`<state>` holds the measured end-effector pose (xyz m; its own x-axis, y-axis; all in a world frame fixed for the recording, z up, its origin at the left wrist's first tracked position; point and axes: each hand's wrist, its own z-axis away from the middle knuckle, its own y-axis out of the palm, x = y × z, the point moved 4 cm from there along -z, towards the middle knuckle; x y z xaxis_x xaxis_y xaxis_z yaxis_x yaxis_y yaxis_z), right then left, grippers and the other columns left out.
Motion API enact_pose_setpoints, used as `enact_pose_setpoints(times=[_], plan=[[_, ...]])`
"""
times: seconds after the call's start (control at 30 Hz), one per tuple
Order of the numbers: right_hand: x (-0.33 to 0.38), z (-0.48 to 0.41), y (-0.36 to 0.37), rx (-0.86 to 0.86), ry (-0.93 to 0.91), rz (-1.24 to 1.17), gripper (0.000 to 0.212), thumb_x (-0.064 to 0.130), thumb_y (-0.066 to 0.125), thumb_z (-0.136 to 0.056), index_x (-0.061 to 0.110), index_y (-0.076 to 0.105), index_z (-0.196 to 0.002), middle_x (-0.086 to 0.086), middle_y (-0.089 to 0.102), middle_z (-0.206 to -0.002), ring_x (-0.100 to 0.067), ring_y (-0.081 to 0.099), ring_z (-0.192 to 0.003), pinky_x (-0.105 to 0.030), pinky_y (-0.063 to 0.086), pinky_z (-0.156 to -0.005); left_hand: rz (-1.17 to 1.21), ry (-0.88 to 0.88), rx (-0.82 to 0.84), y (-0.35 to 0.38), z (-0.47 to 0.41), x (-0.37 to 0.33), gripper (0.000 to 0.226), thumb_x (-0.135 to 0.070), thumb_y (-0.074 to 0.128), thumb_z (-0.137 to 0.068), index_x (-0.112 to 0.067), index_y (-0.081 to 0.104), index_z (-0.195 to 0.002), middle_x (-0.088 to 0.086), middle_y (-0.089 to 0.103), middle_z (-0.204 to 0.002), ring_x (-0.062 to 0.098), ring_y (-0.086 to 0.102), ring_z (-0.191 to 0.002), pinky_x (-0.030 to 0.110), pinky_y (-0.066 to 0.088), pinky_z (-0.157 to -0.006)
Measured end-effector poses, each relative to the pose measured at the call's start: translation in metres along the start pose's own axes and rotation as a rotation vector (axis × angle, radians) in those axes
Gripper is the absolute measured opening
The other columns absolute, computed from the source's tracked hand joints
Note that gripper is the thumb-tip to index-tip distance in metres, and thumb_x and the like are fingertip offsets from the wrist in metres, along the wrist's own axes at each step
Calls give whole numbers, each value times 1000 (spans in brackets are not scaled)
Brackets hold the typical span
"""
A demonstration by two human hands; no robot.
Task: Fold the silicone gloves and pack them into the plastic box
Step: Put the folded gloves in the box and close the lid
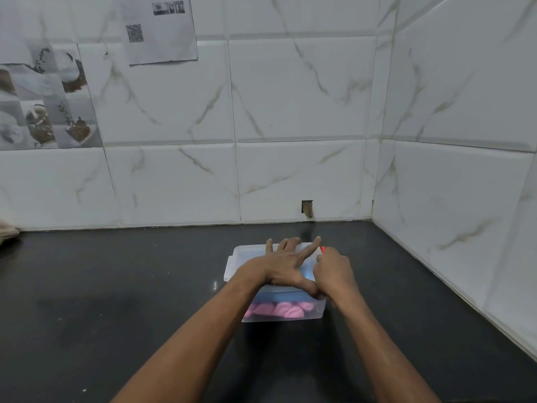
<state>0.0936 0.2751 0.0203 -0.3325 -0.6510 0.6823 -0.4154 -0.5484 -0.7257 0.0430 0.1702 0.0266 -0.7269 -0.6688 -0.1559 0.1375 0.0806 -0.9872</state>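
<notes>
While pressing likely soft, springy silicone gloves (279, 311) into plastic box (232, 258), with left hand (283, 269) fingers (310, 249) spread and right hand (334, 270) pinching red edge (323, 249), hold at folds.

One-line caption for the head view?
Left hand spread flat over plastic box of pink gloves on dark counter; right hand grips its right edge.

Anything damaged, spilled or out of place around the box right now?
Only one thing: a small rough hole is broken out of the wall tile just above the counter, behind the plastic box. Pink gloves lie inside the box; nothing spilled.
</notes>
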Motion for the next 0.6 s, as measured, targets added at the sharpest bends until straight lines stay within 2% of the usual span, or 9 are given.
enact_pose_setpoints(times=[0.07, 0.17, 0.2, 0.27, 0.3, 0.33, 0.4, 0.47, 0.6], plan=[[1, 0, 0, 27, -22, 65, 37, 12, 40, -99, 2, 46, -134, -21, 58, -128, -34, 59, -113, -35, 47, -81, 204, 37, -43, -7, 11, 1, 117, -57, 73, -73, -33, -6, -156, 5, 15, -163, 21, 10, -151, 60, -7, -118], [1, 1, -1, 22, -49, 249, 47, 20, 42, -99, 4, 36, -143, -18, 51, -140, -34, 51, -126, -44, 41, -104, 682, -22, -250, -24, 37, 19, 84, -37, 67, -83, -30, 24, -155, -4, 32, -158, 15, 27, -146, 46, 14, -123], [2, 0, -2, -20, -103, 335, 51, 22, 43, -99, 5, 32, -146, -16, 46, -145, -32, 46, -132, -49, 35, -111, 698, -125, -389, -27, 45, 32, 73, -32, 64, -84, -26, 34, -151, -2, 37, -156, 16, 32, -144, 43, 20, -121], [14, 1, -5, -114, -357, 417, 53, 23, 40, -101, 6, 27, -149, -12, 36, -154, -29, 33, -142, -49, 23, -117, 483, -456, -633, -24, 64, 59, 55, -25, 59, -88, -10, 50, -140, 11, 48, -146, 27, 44, -135, 43, 31, -115], [25, 3, -4, -99, -518, 386, 51, 23, 37, -103, 7, 27, -150, -11, 34, -156, -27, 30, -144, -45, 19, -117, 456, -615, -686, -16, 75, 71, 45, -25, 58, -89, -3, 56, -129, 17, 56, -136, 32, 53, -123, 41, 43, -103], [36, 5, 0, -22, -653, 333, 50, 25, 33, -104, 9, 27, -150, -10, 32, -157, -25, 27, -145, -41, 16, -118, 525, -732, -675, -6, 84, 81, 39, -27, 59, -89, 0, 59, -117, 20, 62, -123, 33, 60, -106, 39, 52, -83], [57, 9, 19, 210, -792, 317, 53, 36, 27, -105, 17, 22, -154, -5, 23, -162, -17, 15, -150, -37, 7, -121, 941, -819, -573, 18, 94, 90, 41, -34, 64, -89, 0, 58, -111, 16, 66, -103, 25, 64, -79, 29, 50, -52], [71, 11, 41, 363, -828, 420, 60, 47, 23, -103, 22, 14, -156, -3, 10, -165, -15, 4, -152, -40, 0, -122, 1361, -794, -495, 32, 95, 90, 46, -35, 70, -87, 1, 59, -114, 15, 70, -94, 23, 68, -71, 26, 51, -47], [76, 5, 69, 515, -813, 560, 82, 72, 25, -91, 28, 1, -156, -1, -8, -165, -17, -10, -151, -48, -6, -121, 1727, -773, -419, 42, 93, 87, 36, -34, 76, -81, -2, 70, -98, 13, 73, -70, 25, 70, -53, 28, 53, -46]])
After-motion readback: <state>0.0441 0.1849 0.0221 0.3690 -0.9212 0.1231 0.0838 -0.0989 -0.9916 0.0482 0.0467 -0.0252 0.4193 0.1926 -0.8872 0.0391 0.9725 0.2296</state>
